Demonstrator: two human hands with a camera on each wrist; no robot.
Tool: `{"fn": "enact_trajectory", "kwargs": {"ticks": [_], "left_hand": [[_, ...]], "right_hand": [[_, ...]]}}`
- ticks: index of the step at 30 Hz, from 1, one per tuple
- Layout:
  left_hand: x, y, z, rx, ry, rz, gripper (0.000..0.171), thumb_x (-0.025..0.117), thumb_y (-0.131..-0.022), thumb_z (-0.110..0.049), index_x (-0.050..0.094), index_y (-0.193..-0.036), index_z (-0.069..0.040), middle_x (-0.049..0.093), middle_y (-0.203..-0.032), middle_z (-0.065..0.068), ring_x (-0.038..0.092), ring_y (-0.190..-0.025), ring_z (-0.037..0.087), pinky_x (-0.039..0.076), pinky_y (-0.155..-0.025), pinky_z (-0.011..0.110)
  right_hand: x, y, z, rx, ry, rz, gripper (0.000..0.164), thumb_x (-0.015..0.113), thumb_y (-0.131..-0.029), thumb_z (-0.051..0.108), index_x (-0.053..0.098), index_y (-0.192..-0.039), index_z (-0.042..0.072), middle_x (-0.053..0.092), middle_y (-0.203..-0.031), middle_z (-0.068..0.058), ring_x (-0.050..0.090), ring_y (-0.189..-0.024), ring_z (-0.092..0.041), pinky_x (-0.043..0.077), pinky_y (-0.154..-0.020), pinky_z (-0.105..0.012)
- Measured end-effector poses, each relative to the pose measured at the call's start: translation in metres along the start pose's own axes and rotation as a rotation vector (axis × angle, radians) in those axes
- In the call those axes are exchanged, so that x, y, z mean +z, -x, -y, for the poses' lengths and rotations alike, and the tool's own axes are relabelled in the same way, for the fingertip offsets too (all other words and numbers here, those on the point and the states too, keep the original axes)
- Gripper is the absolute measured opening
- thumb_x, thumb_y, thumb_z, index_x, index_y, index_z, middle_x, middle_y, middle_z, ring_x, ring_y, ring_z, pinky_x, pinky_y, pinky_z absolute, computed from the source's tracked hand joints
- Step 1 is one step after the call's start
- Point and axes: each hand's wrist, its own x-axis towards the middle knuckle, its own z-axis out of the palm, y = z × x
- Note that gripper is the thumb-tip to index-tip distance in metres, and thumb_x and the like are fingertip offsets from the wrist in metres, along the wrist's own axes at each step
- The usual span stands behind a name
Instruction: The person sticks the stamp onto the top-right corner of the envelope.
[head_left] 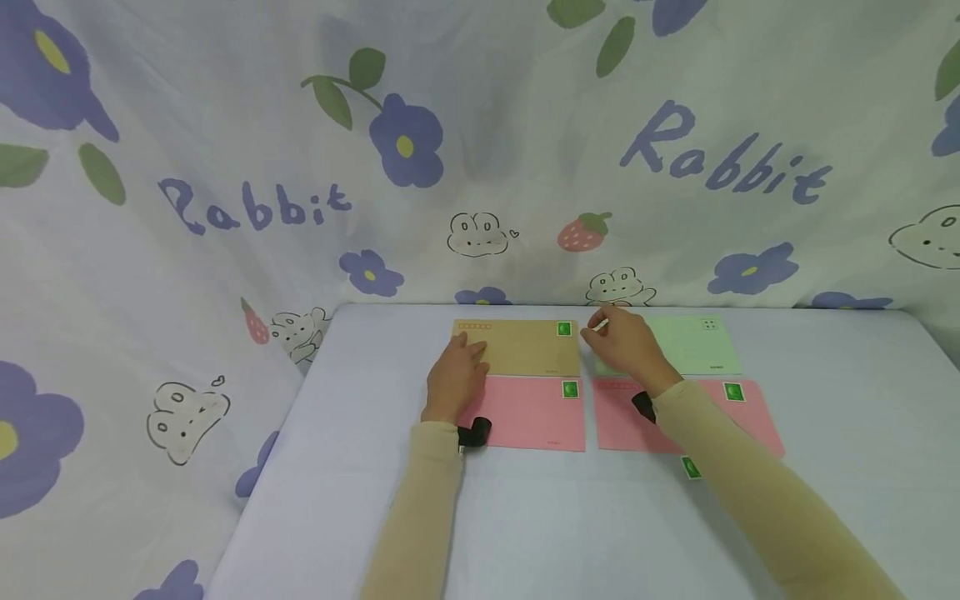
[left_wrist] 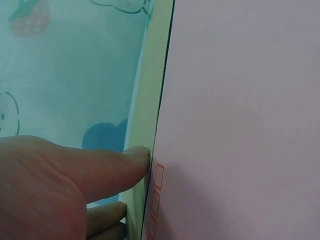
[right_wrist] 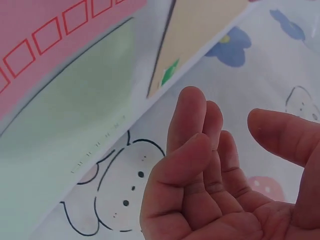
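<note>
My left hand (head_left: 456, 379) rests with its fingers on the left end of a brown envelope (head_left: 517, 354), which bears a green stamp (head_left: 564, 329) in its upper right corner. In the left wrist view the thumb lies along the seam between it and a pink envelope (left_wrist: 240, 100). My right hand (head_left: 626, 342) hovers over the left end of a light green envelope (head_left: 690, 346), fingertips near the brown envelope's stamp. Its fingers are loosely bent, thumb apart, with nothing between them in the right wrist view (right_wrist: 215, 180). Part of the green envelope is hidden beneath it.
A second pink envelope (head_left: 757, 417) with a green stamp (head_left: 734, 392) lies below the green one, partly under my right sleeve. A loose green stamp (head_left: 692, 467) lies beside that sleeve. Behind the white table (head_left: 525, 525) hangs a patterned curtain (head_left: 517, 150).
</note>
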Motion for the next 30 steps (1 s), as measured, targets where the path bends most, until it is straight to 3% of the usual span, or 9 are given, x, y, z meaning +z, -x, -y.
{"fn": "enact_trajectory", "kwargs": {"ticks": [16, 30], "left_hand": [[-0.001, -0.002, 0.000, 0.002, -0.006, -0.004, 0.041, 0.062, -0.089, -0.023, 0.057, -0.128, -0.013, 0.038, -0.143, 0.016, 0.031, -0.134, 0.031, 0.031, -0.106, 0.043], [-0.004, 0.000, -0.004, -0.011, 0.007, -0.009, 0.041, 0.059, -0.089, -0.025, 0.057, -0.128, -0.011, 0.038, -0.143, 0.016, 0.031, -0.134, 0.031, 0.028, -0.109, 0.042]], "right_hand": [[-0.011, 0.034, 0.004, -0.072, -0.023, -0.083, 0.029, 0.056, -0.090, 0.032, 0.057, -0.106, 0.009, 0.067, -0.082, -0.003, 0.059, -0.063, -0.015, 0.047, -0.058, -0.032], [-0.022, 0.063, -0.005, -0.053, -0.057, -0.091, 0.032, 0.054, -0.091, 0.034, 0.057, -0.110, 0.008, 0.068, -0.089, -0.003, 0.063, -0.080, -0.018, 0.049, -0.071, -0.038]]}}
